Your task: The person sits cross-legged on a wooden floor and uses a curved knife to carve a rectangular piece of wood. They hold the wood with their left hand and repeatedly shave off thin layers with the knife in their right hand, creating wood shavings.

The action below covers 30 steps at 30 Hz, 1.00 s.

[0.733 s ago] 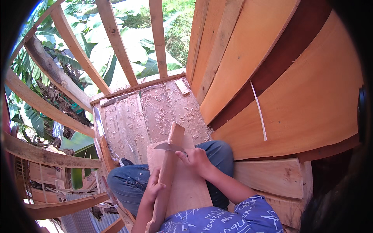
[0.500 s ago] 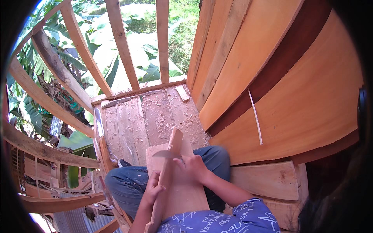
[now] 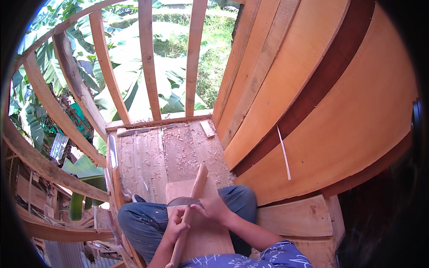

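A narrow wooden strip (image 3: pixel 198 184) slants up from my waist, over a wide flat board (image 3: pixel 208 236) on my lap. My left hand (image 3: pixel 177 219) is closed around the strip's middle part from its left side. In my right hand (image 3: pixel 212 209) is a knife with a curved blade (image 3: pixel 180 202), its handle mostly hidden by my fingers. The blade lies across the strip and points left, just above the fingers of my left hand. The right thumb rests close to the strip.
Planks strewn with wood shavings (image 3: pixel 181 143) make up the floor ahead. A small wood offcut (image 3: pixel 207 129) lies near the far edge. Upright slats (image 3: pixel 149 58) stand at the front and left, with banana leaves beyond. An orange plywood wall (image 3: pixel 348 111) closes the right side.
The knife has moved down along the strip toward my left hand, and its motion blur is gone. My whole view has tilted up a little, so the scene sits lower.
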Each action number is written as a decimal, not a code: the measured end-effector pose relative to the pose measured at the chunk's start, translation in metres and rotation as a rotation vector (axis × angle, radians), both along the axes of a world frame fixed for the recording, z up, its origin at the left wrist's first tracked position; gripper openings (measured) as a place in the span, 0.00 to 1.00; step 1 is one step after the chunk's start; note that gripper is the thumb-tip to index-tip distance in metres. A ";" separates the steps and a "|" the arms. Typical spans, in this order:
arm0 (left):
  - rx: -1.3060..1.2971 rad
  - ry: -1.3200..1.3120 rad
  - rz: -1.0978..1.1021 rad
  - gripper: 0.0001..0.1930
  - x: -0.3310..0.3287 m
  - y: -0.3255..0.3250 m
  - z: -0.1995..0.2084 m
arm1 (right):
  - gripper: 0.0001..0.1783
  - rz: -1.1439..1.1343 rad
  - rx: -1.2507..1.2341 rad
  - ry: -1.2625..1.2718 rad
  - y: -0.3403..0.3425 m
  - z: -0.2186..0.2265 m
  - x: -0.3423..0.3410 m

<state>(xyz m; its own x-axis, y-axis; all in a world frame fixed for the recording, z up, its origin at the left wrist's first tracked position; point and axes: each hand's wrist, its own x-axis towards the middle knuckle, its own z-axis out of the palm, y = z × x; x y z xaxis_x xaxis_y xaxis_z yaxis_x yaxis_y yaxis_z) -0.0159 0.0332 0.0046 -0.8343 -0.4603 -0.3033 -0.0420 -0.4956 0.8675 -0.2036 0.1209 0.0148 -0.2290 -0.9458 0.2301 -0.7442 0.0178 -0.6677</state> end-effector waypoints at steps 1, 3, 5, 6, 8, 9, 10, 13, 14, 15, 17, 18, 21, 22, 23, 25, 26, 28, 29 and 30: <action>0.018 -0.004 0.017 0.32 0.006 -0.001 -0.002 | 0.27 -0.240 0.059 -0.217 -0.009 0.001 -0.012; 0.000 0.018 0.017 0.32 0.011 0.005 -0.010 | 0.28 -0.486 0.086 -0.304 -0.015 -0.005 -0.032; -0.083 -0.022 -0.009 0.32 0.007 0.006 -0.013 | 0.29 -0.379 -0.008 -0.104 -0.006 -0.018 -0.033; -0.084 -0.011 0.000 0.32 0.005 0.004 -0.013 | 0.30 -0.274 -0.017 -0.017 0.008 -0.029 -0.023; -0.067 0.018 -0.004 0.32 0.004 0.003 -0.015 | 0.30 -0.213 -0.053 0.035 0.013 -0.036 -0.012; -0.073 0.000 0.003 0.32 0.006 0.000 -0.016 | 0.30 -0.188 -0.072 0.061 0.013 -0.039 -0.011; -0.072 -0.023 -0.001 0.32 0.008 0.001 -0.017 | 0.29 -0.361 0.114 -0.176 0.006 -0.031 -0.023; -0.071 -0.015 0.009 0.30 0.008 0.005 -0.012 | 0.29 -0.484 0.147 -0.365 0.000 0.002 -0.024; -0.065 -0.002 0.028 0.30 0.005 0.007 -0.006 | 0.27 -0.314 0.104 -0.236 0.014 -0.004 -0.009; -0.060 0.011 0.044 0.29 0.001 0.006 0.000 | 0.25 -0.158 -0.079 -0.113 0.015 -0.014 0.003; -0.022 0.003 0.052 0.29 0.008 0.001 -0.002 | 0.25 -0.217 0.149 -0.112 0.006 -0.007 -0.002; -0.052 -0.026 0.051 0.29 0.009 0.002 -0.001 | 0.29 -0.416 0.156 -0.372 -0.005 0.000 -0.019; -0.135 -0.019 0.027 0.31 0.002 0.011 0.003 | 0.31 -0.581 0.145 -0.386 0.007 -0.025 -0.059; -0.107 -0.026 0.023 0.31 0.002 0.009 0.004 | 0.31 -0.519 0.169 -0.356 0.011 -0.014 -0.042; -0.077 -0.035 0.020 0.31 0.003 0.009 0.005 | 0.31 -0.457 0.194 -0.325 0.017 -0.003 -0.025; -0.062 -0.034 0.012 0.32 0.001 0.006 0.006 | 0.29 -0.269 0.164 -0.260 0.029 0.012 0.006; -0.063 -0.034 0.006 0.32 0.002 0.007 0.005 | 0.29 -0.260 0.131 -0.257 0.031 0.011 0.013; -0.055 -0.032 0.016 0.31 0.002 0.008 0.006 | 0.29 -0.238 0.071 -0.255 0.035 0.006 0.022; -0.046 -0.032 0.027 0.31 0.002 0.007 0.009 | 0.30 -0.329 0.081 -0.402 0.037 -0.007 0.019; -0.038 -0.033 0.037 0.30 0.002 0.009 0.012 | 0.31 -0.420 0.088 -0.550 0.035 -0.029 0.010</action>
<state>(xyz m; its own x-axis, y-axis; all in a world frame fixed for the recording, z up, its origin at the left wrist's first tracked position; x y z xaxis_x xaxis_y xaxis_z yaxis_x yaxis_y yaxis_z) -0.0138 0.0420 0.0164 -0.8063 -0.5026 -0.3118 -0.0526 -0.4642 0.8842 -0.1938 0.1564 -0.0141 -0.6409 -0.7615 -0.0971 -0.2169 0.3010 -0.9286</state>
